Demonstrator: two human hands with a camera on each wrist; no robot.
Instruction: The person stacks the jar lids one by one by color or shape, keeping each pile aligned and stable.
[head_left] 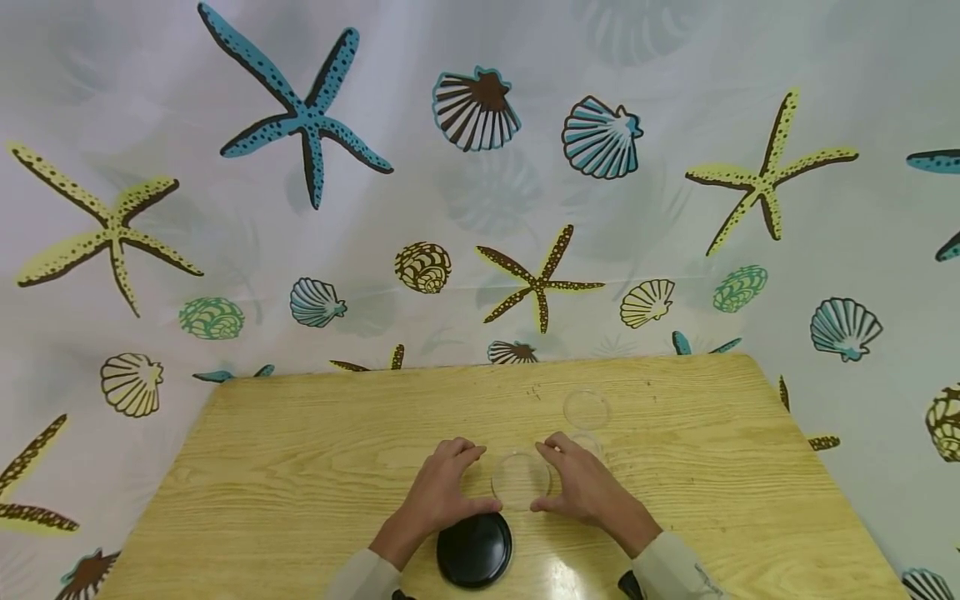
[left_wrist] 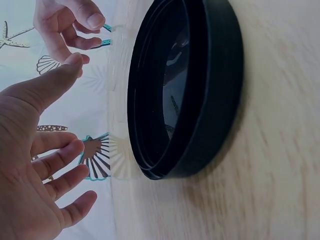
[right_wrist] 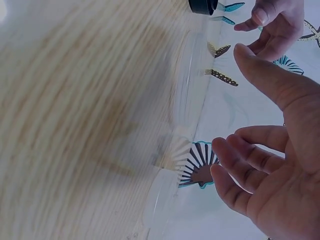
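Observation:
A clear round shallow dish or lid (head_left: 521, 482) lies on the wooden table between both hands. My left hand (head_left: 444, 487) hovers at its left side, fingers loosely bent, holding nothing. On the other side my right hand (head_left: 581, 483) is held the same way, thumb and fingers spread apart. Neither hand seems to touch the clear piece. Just below the left thumb sits a black round shallow piece (head_left: 475, 550); its raised rim and thick black wall (left_wrist: 222, 90) show in the left wrist view. The right wrist view shows the clear piece (right_wrist: 186, 90) edge-on.
Two more clear round pieces lie behind the right hand: one farther back (head_left: 587, 409), another partly hidden by the hand (head_left: 592, 443). The wooden table (head_left: 300, 450) ends at a white curtain (head_left: 420, 200) printed with starfish and shells.

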